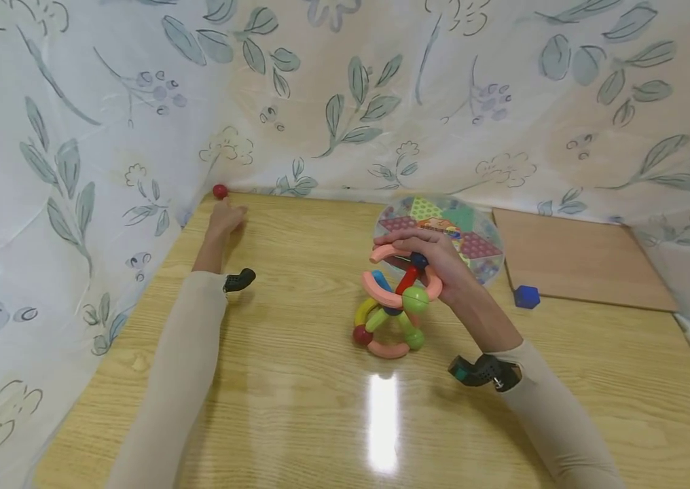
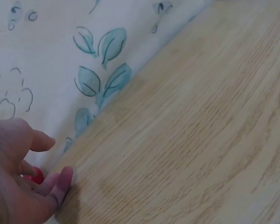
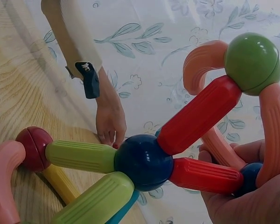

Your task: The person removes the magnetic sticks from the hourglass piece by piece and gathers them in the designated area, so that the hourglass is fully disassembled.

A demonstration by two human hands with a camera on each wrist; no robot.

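At the far left corner of the table, left hand at a red ball, fingers loosely bent; cannot tell whether they grip it. Near mid-table, right hand grasps the upper part of a stick-and-ball model, fingers about a dark blue ball. Behind: round patterned disc. To the right: blue block beside brown board.

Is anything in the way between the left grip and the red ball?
Nothing visible: the left grip reaches right up to the red ball, at the far left corner of the table; I cannot tell if they touch. The cloth stands behind the ball, not between.
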